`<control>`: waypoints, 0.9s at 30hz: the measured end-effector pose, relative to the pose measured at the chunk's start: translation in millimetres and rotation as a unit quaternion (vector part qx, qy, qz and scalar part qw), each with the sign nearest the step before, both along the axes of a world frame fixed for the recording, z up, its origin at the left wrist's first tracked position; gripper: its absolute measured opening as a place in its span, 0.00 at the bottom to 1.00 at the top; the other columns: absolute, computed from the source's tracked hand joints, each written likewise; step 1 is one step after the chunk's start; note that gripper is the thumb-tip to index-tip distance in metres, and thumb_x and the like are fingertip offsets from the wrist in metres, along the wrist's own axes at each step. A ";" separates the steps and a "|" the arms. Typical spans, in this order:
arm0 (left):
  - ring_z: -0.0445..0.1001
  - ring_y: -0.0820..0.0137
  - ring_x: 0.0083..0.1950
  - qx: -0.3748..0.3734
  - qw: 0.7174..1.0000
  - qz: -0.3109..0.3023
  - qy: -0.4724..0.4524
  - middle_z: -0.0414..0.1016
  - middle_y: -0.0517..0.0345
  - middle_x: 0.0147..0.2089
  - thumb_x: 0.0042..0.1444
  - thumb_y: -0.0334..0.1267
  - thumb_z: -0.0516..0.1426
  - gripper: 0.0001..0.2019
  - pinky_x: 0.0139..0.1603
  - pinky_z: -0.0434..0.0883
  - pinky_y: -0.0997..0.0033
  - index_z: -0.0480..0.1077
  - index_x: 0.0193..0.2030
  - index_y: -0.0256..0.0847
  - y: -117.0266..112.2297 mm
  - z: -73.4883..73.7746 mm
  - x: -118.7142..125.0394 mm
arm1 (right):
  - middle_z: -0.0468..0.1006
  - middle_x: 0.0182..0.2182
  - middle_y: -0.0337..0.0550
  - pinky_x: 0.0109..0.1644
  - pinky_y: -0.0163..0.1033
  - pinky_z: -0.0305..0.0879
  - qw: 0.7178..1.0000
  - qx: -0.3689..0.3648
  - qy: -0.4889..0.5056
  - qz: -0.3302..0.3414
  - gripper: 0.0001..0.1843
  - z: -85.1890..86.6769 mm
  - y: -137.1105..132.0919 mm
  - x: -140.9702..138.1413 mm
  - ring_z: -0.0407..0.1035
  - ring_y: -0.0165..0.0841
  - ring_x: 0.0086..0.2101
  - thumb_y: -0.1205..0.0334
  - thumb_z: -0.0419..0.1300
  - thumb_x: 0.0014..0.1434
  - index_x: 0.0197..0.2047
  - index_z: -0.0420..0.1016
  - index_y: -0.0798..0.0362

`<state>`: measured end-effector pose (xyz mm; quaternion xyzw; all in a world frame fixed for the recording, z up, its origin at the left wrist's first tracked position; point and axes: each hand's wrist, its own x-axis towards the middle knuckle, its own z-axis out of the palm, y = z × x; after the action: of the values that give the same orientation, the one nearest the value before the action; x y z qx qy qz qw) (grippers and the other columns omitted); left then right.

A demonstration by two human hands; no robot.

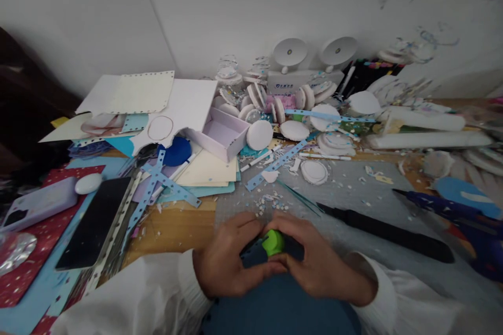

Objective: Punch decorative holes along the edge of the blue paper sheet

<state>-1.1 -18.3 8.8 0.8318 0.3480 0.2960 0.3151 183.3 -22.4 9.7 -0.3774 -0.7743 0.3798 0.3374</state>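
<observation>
A small bright green craft punch (pixel 274 242) sits between my hands at the front edge of the table. My right hand (pixel 320 259) is closed around it, with the thumb at its near side and the fingers over the far side. My left hand (pixel 230 256) is closed on a dark blue sheet of paper (pixel 279 316), its thumb reaching in to the punch. Small holes show along the sheet's edge. Some of my fingertips are hidden behind the punch and paper. Tiny punched paper bits (pixel 271 202) lie just beyond my hands.
Tweezers (pixel 301 197), a black pen-shaped tool (pixel 387 230) and a blue glue gun (pixel 451 214) lie to the right on a grey cutting mat (pixel 353 178). A phone (pixel 96 222) is at left. Punched strips (pixel 157 183), a lilac box (pixel 223 136) and several white discs (pixel 259 135) crowd the back.
</observation>
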 end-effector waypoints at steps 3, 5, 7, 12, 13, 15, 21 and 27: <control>0.67 0.66 0.35 -0.027 1.000 -0.003 0.008 0.68 0.51 0.32 0.54 0.48 0.58 0.16 0.36 0.65 0.70 0.68 0.37 0.35 0.9 -0.1 -0.1 | 0.69 0.29 0.40 0.34 0.39 0.63 1.000 -0.009 -0.003 0.002 0.07 -2.7 0.3 -0.5 0.65 0.34 0.31 0.70 0.56 0.51 0.34 0.66 0.51; 0.68 0.65 0.35 -0.049 0.999 -0.009 0.023 0.69 0.51 0.33 0.54 0.50 0.58 0.17 0.35 0.65 0.70 0.68 0.37 0.35 3.4 0.1 -1.5 | 0.70 0.30 0.41 0.36 0.39 0.63 1.000 -0.016 -0.003 0.003 0.07 -2.5 0.9 -0.6 0.66 0.35 0.33 0.70 0.56 0.51 0.35 0.67 0.51; 0.68 0.66 0.36 -0.065 0.997 -0.023 0.031 0.70 0.52 0.34 0.52 0.52 0.59 0.20 0.35 0.65 0.70 0.68 0.38 0.35 6.1 0.1 -4.4 | 0.71 0.30 0.41 0.37 0.39 0.63 1.000 -0.024 -0.005 0.008 0.08 -1.2 2.0 -0.2 0.66 0.34 0.33 0.71 0.58 0.52 0.36 0.68 0.51; 0.68 0.67 0.34 -0.066 0.997 -0.034 0.037 0.70 0.53 0.32 0.51 0.50 0.60 0.18 0.33 0.63 0.72 0.69 0.37 0.34 7.6 -2.3 -11.5 | 0.71 0.32 0.41 0.39 0.39 0.62 0.999 -0.041 -0.012 0.012 0.07 -0.4 5.7 3.0 0.65 0.34 0.34 0.69 0.60 0.54 0.37 0.68 0.53; 0.68 0.68 0.32 -0.063 0.997 -0.032 0.042 0.69 0.54 0.30 0.54 0.46 0.58 0.14 0.32 0.63 0.72 0.69 0.34 0.34 7.2 -3.2 -11.8 | 0.71 0.32 0.41 0.39 0.39 0.62 0.999 -0.042 -0.014 0.014 0.07 -1.2 6.3 3.6 0.65 0.34 0.35 0.68 0.60 0.54 0.38 0.68 0.53; 0.67 0.70 0.30 -0.067 0.996 -0.038 0.045 0.68 0.55 0.28 0.57 0.40 0.55 0.10 0.30 0.62 0.74 0.68 0.31 0.35 6.8 -4.8 -11.2 | 0.72 0.34 0.42 0.41 0.40 0.62 0.999 -0.042 -0.019 0.022 0.08 -2.8 6.8 4.2 0.65 0.35 0.37 0.65 0.61 0.55 0.40 0.68 0.53; 0.66 0.72 0.29 -0.094 0.995 -0.041 0.007 0.67 0.57 0.26 0.59 0.34 0.51 0.10 0.30 0.61 0.76 0.69 0.29 0.35 7.3 -4.8 -8.6 | 0.72 0.36 0.42 0.45 0.39 0.63 0.998 -0.050 -0.023 0.036 0.10 1.5 7.8 5.3 0.66 0.33 0.39 0.60 0.62 0.57 0.41 0.69 0.52; 0.66 0.71 0.29 -0.110 0.993 -0.036 -0.001 0.67 0.55 0.26 0.61 0.35 0.49 0.12 0.30 0.61 0.74 0.69 0.30 0.34 6.9 -3.2 -9.7 | 0.72 0.38 0.41 0.47 0.38 0.63 0.997 -0.062 -0.007 0.052 0.13 7.2 9.5 10.2 0.66 0.33 0.41 0.61 0.63 0.56 0.45 0.69 0.51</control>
<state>-10.8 -11.5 5.6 0.8041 0.3477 0.2453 0.4152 193.5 -12.8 16.9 -0.3596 -0.7702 0.4411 0.2879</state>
